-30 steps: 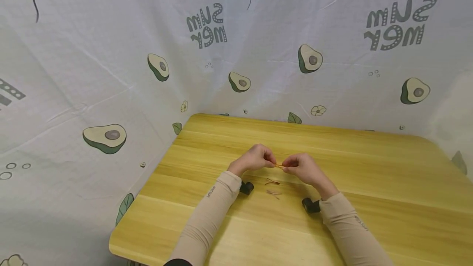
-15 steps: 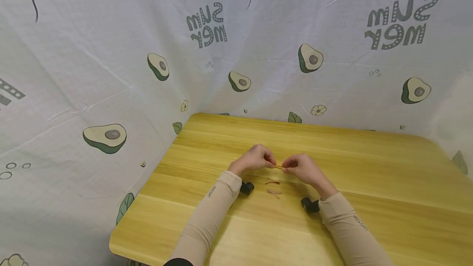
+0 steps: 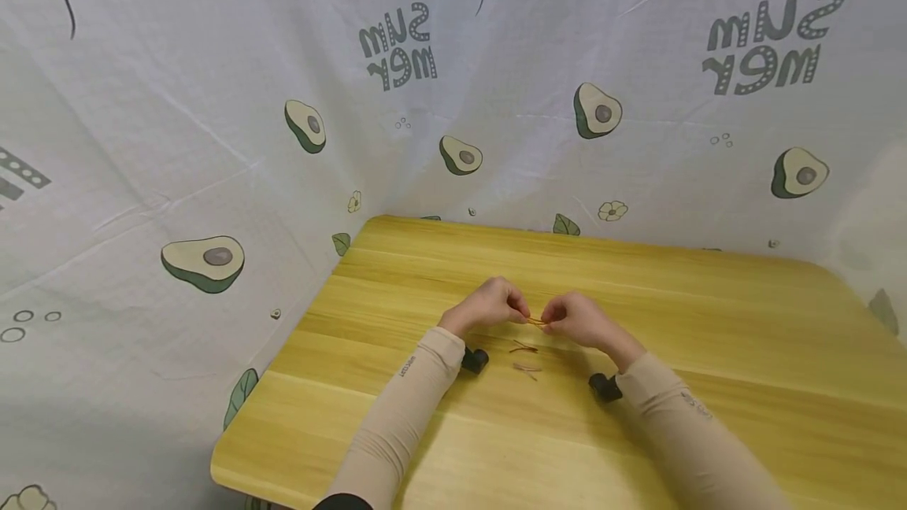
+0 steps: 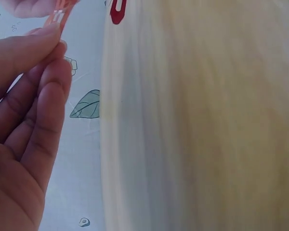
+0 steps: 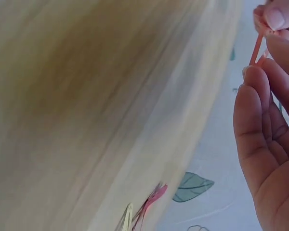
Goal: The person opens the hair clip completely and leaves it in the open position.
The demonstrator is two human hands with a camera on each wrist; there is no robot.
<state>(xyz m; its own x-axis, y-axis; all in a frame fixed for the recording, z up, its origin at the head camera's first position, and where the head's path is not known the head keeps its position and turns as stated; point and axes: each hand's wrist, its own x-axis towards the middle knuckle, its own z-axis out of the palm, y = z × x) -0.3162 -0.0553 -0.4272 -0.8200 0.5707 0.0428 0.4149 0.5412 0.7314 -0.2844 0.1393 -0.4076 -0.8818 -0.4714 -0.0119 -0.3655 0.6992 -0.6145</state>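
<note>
Both hands meet over the middle of the table, one orange snap hair clip (image 3: 535,322) stretched between their fingertips. My left hand (image 3: 489,303) pinches one end of it between thumb and fingers. At the other end, my right hand (image 3: 583,321) pinches it the same way. The right wrist view shows the clip (image 5: 256,50) with its two arms spread apart, partly covered by fingers. Nearer me on the table lie a red hair clip (image 3: 523,347) and a pale one (image 3: 527,369), both sprung open. The left wrist view catches an end of the red clip (image 4: 117,12).
A wooden table (image 3: 680,313) with rounded corners carries everything. Behind and to its left hangs a white sheet (image 3: 524,171) printed with avocados. Black wrist devices (image 3: 475,360) hang under both forearms, close to the loose clips.
The right forearm and its black wrist device have swung slightly to the right, and the right hand has turned a little. The left hand stays in place; both keep hold of the orange hair clip.
</note>
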